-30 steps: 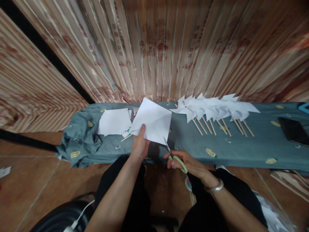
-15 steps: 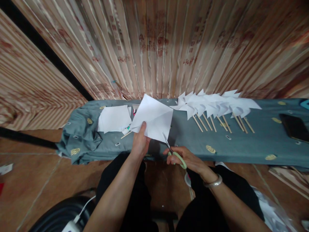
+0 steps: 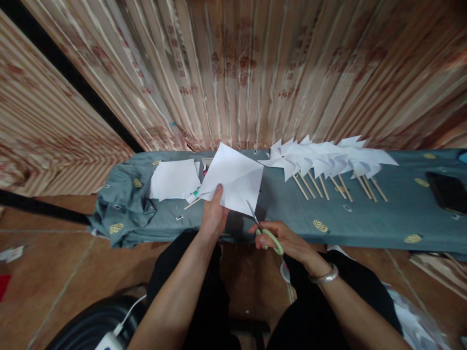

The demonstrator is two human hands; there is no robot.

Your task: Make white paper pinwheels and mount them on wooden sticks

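Observation:
My left hand [image 3: 214,213] pinches a square white sheet of paper [image 3: 235,175] near its lower left edge, thumb on top. In my right hand [image 3: 279,238] is a pair of scissors [image 3: 272,241] with light green handles. Their blades meet the sheet's lower right corner; whether they have cut into it there I cannot tell. A stack of white paper sheets [image 3: 175,180] lies left of the held sheet. To the right, several white paper pinwheels [image 3: 321,158] on wooden sticks overlap in a row.
A grey-green cloth with pineapple prints covers the long narrow table [image 3: 292,214]. A black phone [image 3: 447,192] rests at its right end. One wooden stick [image 3: 192,204] lies by the paper stack. Behind hangs a striped curtain [image 3: 233,73]; a white power strip [image 3: 109,341] is at the lower left.
The whole view has shifted very slightly. Both hands, the sheet and the scissors keep nearly the same positions relative to one another.

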